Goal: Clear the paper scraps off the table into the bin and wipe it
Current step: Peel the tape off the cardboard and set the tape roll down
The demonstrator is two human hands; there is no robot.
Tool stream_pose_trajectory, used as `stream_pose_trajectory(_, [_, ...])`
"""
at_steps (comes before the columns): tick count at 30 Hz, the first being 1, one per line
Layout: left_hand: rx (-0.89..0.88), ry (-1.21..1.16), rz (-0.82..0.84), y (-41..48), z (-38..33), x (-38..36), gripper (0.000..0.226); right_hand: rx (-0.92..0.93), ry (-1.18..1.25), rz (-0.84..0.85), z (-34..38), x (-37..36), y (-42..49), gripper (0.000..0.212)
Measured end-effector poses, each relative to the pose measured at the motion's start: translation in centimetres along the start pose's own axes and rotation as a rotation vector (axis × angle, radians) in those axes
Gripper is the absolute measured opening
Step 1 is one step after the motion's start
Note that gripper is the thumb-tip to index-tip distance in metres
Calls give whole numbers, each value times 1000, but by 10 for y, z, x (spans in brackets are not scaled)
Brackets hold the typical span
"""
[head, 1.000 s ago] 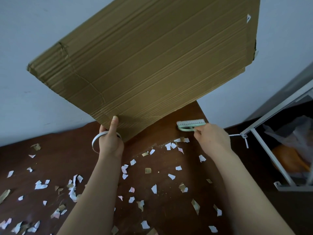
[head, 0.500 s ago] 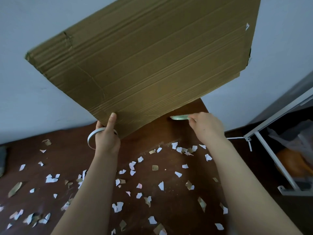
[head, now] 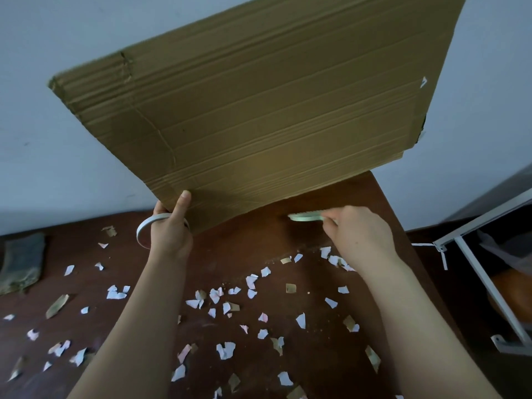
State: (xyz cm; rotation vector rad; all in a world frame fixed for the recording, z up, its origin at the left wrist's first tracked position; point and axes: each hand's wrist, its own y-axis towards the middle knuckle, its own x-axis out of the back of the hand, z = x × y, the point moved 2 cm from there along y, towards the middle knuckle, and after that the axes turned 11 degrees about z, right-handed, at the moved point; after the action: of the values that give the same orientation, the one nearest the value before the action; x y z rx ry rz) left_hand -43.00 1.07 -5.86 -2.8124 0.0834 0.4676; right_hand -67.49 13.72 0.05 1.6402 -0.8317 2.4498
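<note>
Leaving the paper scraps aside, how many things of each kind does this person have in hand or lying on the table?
1 cardboard sheet, gripped by the left hand
1 tape roll, at that same hand
1 brush, gripped by the right hand
1 cloth, lying on the table
Total: 4

The raised cardboard sheet point(head: 273, 116) blocks the back of the table point(head: 311, 335); the white frame point(head: 475, 272) crowds its right edge.
</note>
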Motion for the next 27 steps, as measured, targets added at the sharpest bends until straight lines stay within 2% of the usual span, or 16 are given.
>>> stream_pose_trajectory(4, [9, 51, -6, 10, -6, 12, 14, 93, -2, 34, 27, -12, 10, 29])
stream_pose_trajectory(10, [18, 45, 63, 29, -7, 23, 9, 119, -23, 33, 44, -24, 19, 29])
stream_pose_trajectory(16, [1, 84, 141, 44, -11, 33, 14, 114, -101, 40, 59, -35, 35, 29])
stream_pose_trajectory(22, [24, 118, 144, 50, 0, 44, 18, 148, -213, 196, 54, -42, 9, 30])
stream_pose_trajectory(27, [-14, 133, 110, 51, 2, 43, 19, 150, -187, 164, 57, -34, 3, 30])
